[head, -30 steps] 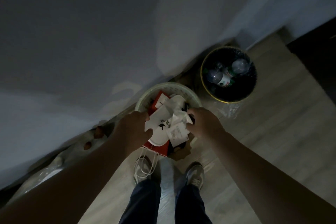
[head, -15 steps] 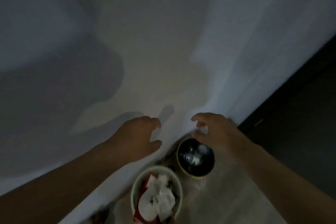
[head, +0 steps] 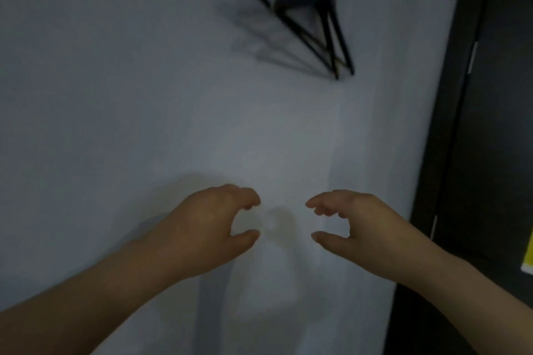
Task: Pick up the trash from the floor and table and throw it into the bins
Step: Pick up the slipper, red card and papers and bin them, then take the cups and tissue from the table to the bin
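We hold our left hand (head: 207, 228) and right hand (head: 363, 225) out before a pale grey-white wall (head: 144, 95), facing each other, fingers (head: 248, 202) curled loosely apart and grasping nothing. No trash or bins are in view. A blurred black angular wire wall fixture (head: 311, 17) hangs at one o'clock, a dark door frame (head: 450, 124) at three o'clock.

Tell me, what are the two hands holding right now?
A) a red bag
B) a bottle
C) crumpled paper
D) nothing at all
D: the left hand and the right hand both hang open with curled fingers in front of the bare wall, with nothing between them.
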Demonstrator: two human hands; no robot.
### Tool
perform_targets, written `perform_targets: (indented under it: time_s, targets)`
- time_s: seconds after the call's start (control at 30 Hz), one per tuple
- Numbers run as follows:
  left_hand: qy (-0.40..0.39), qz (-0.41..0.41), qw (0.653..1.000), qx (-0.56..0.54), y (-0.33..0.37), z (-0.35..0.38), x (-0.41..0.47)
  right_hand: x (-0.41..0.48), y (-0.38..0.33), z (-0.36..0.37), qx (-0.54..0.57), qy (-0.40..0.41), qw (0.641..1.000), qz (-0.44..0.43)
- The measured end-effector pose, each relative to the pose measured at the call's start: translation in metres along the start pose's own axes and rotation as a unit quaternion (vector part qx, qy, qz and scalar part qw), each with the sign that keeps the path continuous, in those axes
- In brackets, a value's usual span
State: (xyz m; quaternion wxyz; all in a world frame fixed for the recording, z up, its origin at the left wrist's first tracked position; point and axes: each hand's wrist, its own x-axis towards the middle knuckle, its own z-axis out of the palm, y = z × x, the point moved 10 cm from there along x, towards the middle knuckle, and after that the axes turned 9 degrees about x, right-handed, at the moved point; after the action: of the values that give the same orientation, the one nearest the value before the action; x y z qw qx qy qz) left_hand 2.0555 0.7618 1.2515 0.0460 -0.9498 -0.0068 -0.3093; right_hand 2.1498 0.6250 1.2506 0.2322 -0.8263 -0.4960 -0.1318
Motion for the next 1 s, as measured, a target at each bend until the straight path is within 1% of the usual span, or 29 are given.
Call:
perform_targets:
  time_s: [0.17,0.23,0.3,0.4,0.6,0.73,0.87,1.0]
  targets:
    - [0.07,-0.008,0.997,0.022,0.001,-0.082,0.017,0.006,-0.041,-0.064,0.0,0.058,0.997,-0.042]
    - [0.095,0.005,0.995,0.034,0.002,-0.105,0.018,0.008,-0.055,-0.08,0.002,0.081,0.995,-0.056]
    - [0.092,-0.001,0.995,0.048,-0.001,-0.118,0.017,0.011,-0.068,-0.09,0.001,0.092,0.993,-0.073]
    - [0.08,-0.011,0.995,0.062,-0.005,-0.13,0.014,0.015,-0.085,-0.096,-0.009,0.089,0.992,-0.092]
    - [0.097,-0.032,0.989,0.109,0.0,-0.155,0.01,0.023,-0.101,-0.108,0.0,0.098,0.986,-0.135]
    - [0.106,-0.061,0.981,0.152,0.006,-0.163,0.004,0.03,-0.103,-0.11,0.006,0.08,0.981,-0.177]
    - [0.093,-0.121,0.969,0.193,0.006,-0.171,-0.007,0.04,-0.108,-0.104,0.046,0.058,0.968,-0.239]
    - [0.081,-0.19,0.946,0.249,0.014,-0.182,-0.029,0.046,-0.118,-0.087,0.105,0.03,0.945,-0.309]
